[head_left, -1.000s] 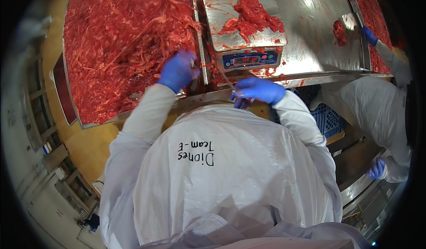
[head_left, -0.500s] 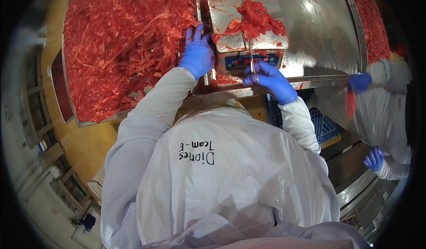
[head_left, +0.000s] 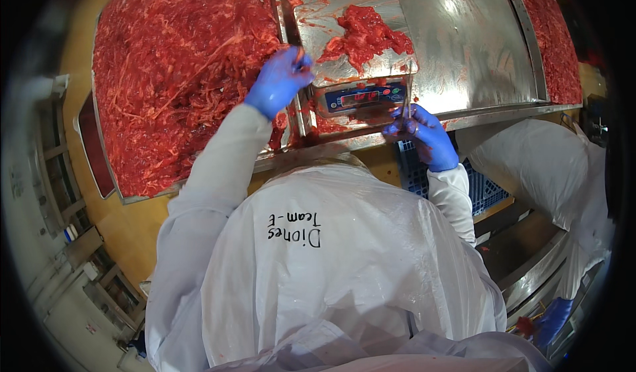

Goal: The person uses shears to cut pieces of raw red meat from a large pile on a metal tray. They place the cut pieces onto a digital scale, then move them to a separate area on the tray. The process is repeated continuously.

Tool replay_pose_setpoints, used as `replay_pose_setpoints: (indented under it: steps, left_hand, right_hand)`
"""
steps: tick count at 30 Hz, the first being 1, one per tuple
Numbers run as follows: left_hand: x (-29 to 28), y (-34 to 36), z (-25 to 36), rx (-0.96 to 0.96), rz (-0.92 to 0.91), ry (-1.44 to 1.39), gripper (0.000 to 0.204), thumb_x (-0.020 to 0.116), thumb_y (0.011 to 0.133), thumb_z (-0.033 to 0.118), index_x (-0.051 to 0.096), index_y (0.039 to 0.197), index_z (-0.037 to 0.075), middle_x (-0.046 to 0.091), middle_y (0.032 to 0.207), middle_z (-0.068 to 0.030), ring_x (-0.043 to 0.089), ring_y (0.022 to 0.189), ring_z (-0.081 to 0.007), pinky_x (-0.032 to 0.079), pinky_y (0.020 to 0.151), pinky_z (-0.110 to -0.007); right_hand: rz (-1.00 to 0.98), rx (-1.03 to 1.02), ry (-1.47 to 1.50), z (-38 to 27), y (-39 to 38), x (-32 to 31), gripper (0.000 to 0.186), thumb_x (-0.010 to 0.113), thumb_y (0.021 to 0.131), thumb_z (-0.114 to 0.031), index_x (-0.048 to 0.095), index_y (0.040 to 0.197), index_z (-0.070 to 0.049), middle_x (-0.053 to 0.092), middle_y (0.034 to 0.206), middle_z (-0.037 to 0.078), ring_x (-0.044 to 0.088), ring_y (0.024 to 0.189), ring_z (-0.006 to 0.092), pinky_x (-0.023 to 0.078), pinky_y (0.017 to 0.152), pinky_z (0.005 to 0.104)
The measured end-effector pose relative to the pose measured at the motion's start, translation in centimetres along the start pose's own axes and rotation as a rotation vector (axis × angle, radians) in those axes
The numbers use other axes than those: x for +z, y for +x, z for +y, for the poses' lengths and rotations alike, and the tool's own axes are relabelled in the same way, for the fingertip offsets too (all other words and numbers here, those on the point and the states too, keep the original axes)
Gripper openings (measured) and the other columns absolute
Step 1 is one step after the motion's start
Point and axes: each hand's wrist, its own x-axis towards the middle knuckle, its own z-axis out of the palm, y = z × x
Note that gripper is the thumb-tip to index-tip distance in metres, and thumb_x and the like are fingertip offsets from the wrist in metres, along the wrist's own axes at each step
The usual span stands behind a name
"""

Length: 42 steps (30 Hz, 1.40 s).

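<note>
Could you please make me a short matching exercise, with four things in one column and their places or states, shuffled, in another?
1. Left hand
2. Right hand
3. Meat clump
4. Plastic crate

A. Lying on the scale
B. Partly behind the right sleeve
C. Over the right edge of the large meat heap
D. Holding a slim metal tool

Pairs: 1-C, 2-D, 3-A, 4-B

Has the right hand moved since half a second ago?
Yes: to the right, judged against the scale; the right hand is now farther right of its display.
</note>
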Motion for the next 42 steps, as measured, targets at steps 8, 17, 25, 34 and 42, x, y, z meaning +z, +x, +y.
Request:
replay_pose_setpoints:
  steps: [8, 17, 25, 34, 42]
  left_hand:
    - [-9.1, -7.5, -4.9, -0.176, 0.177, 0.984, 0.021, 0.076, 0.092, 0.018, 0.072, 0.105, 0.003, 0.069, 0.092, -0.0024, 0.062, 0.084, -0.0112, 0.054, 0.079, -0.031]
    - [-1.5, -1.1, 10.1, -0.101, -0.3, -0.461, 0.022, 0.073, 0.095, 0.018, 0.072, 0.107, -0.001, 0.072, 0.106, -0.0091, 0.069, 0.092, -0.0185, 0.056, 0.085, -0.035]
    - [-5.6, 0.2, -0.9, 0.059, 0.279, 0.585, 0.023, 0.073, 0.094, 0.023, 0.074, 0.104, 0.002, 0.066, 0.108, -0.0169, 0.066, 0.104, -0.0305, 0.054, 0.095, -0.038]
    - [0.4, 1.7, -3.9, 0.186, 0.116, 1.311, 0.044, 0.075, 0.082, 0.037, 0.076, 0.117, 0.011, 0.052, 0.152, -0.0125, 0.028, 0.152, -0.0498, 0.019, 0.123, -0.069]
    - [-3.5, -1.7, -4.6, 0.118, 0.161, 1.217, 0.024, 0.074, 0.081, 0.038, 0.077, 0.097, 0.02, 0.053, 0.154, 0.0008, 0.027, 0.154, -0.0464, 0.005, 0.119, -0.079]
  right_hand:
    - [0.374, -0.102, -0.18, 0.8, -1.5, -5.2, 0.025, 0.074, 0.095, -0.009, 0.066, 0.117, -0.001, 0.073, 0.104, 0.009, 0.07, 0.099, 0.0182, 0.053, 0.095, 0.034]
    - [0.471, -0.553, -0.458, -6.3, 10.5, 1.1, 0.052, 0.079, 0.094, -0.013, 0.054, 0.137, 0.003, 0.064, 0.138, 0.015, 0.062, 0.124, 0.022, 0.05, 0.107, 0.0347]
    - [0.034, -0.621, -0.675, -2.8, 7.8, 8.1, 0.07, 0.085, 0.085, -0.024, 0.053, 0.144, -0.006, 0.063, 0.14, 0.014, 0.061, 0.129, 0.0273, 0.05, 0.109, 0.0397]
    - [0.294, -0.531, -1.28, -5.4, 18.3, 7.0, 0.077, 0.074, 0.092, -0.049, 0.047, 0.152, -0.01, 0.063, 0.142, 0.022, 0.061, 0.131, 0.0388, 0.05, 0.107, 0.0463]
    - [0.698, -0.669, -0.898, -4.9, 12.5, -0.5, 0.067, 0.078, 0.092, -0.025, 0.05, 0.148, 0.001, 0.055, 0.15, 0.019, 0.053, 0.139, 0.0312, 0.042, 0.115, 0.0423]
